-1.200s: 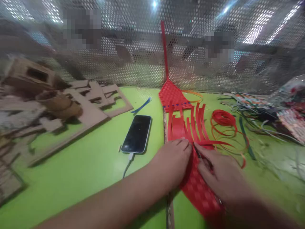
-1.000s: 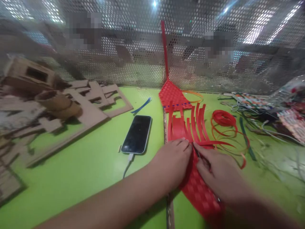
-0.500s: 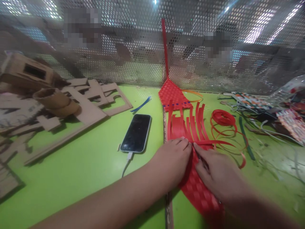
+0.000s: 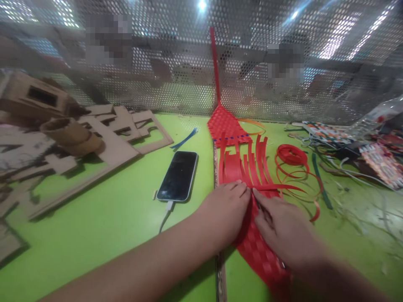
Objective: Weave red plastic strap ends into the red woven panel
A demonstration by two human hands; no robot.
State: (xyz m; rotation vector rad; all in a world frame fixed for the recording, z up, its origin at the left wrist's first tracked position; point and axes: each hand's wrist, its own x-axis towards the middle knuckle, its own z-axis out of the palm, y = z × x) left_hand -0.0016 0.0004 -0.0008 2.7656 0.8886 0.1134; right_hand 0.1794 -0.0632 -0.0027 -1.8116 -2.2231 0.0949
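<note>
Head view, weave's direction: We see the red weave [image 4: 256,251] with its long axis running from lower right, away and leftward; its loose strips [image 4: 252,167] point away from us.
Weave's place: It lies on the green desk [image 4: 110,222], right of the phone [image 4: 178,176].
Weave's look: Glossy, checkered, flat bands; one side strip [image 4: 280,187] sticks out rightward.
Our left hand [image 4: 226,205]: Laid over the weave, fingers together; we cannot tell whether it grips.
Our right hand [image 4: 283,222]: Curled around a slim tool [image 4: 283,265], mostly hidden, fingertips near the left's.
</note>
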